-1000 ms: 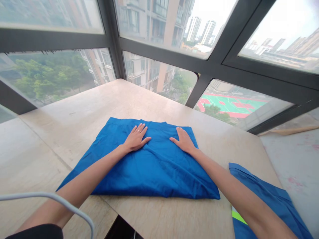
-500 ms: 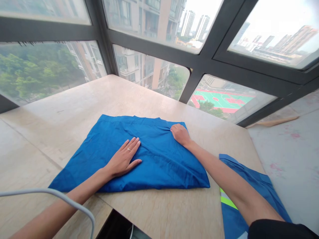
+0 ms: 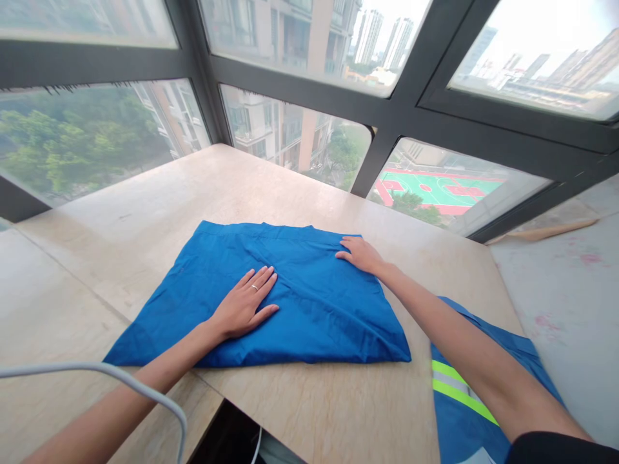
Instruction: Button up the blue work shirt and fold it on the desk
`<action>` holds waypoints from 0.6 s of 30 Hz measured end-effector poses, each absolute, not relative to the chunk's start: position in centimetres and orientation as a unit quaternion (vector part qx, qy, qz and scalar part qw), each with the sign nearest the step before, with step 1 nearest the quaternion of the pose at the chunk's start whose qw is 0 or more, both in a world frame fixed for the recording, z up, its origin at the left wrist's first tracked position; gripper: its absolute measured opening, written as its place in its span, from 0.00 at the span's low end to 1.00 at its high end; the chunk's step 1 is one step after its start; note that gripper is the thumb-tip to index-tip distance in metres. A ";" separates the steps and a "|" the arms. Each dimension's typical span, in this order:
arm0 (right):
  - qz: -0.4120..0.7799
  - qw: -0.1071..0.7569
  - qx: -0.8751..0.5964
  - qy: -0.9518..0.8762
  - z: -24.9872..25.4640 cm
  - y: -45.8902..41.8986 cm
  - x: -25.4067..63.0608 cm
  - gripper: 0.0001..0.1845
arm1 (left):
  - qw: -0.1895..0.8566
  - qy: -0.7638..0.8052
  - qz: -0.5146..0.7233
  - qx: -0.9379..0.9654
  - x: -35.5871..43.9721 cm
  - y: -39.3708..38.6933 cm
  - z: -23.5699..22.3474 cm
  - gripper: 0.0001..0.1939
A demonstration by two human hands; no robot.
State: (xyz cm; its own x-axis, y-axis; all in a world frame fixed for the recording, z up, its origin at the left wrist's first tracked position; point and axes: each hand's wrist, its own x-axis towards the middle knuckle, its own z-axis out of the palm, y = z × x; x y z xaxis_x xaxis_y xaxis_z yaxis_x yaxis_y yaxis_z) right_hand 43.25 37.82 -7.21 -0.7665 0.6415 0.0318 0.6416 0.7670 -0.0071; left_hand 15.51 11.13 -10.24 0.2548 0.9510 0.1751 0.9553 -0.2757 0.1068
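A blue folded garment (image 3: 300, 316) lies spread on the pale stone-look surface, a band running along its far edge. My left hand (image 3: 246, 303), wearing a ring, rests flat on the middle of the cloth with fingers stretched and thumb apart. At the garment's far right corner, my right hand (image 3: 362, 253) lies on the cloth near the band, its fingers extended and the thumb separate. A few creases run across the fabric between the two hands. Whether any cloth is tucked under the right fingers is hidden.
To the right lies another blue garment (image 3: 464, 432) with yellow-green and grey stripes, partly under my right forearm. A grey cable (image 3: 120, 377) crosses the lower left. Dark-framed windows (image 3: 300, 84) border the far side of the surface (image 3: 232, 187); a dark opening (image 3: 227, 438) shows at the front.
My left hand slid back from near the band to the garment's middle. My right hand closed at the far right corner, then opened out flat there. The view shifted slightly.
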 end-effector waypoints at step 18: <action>-0.093 -0.049 -0.407 -0.908 -5.0 35.7 41.7 0.16 | -0.003 -0.609 -0.094 -0.788 15.7 11.1 -9.5 0.37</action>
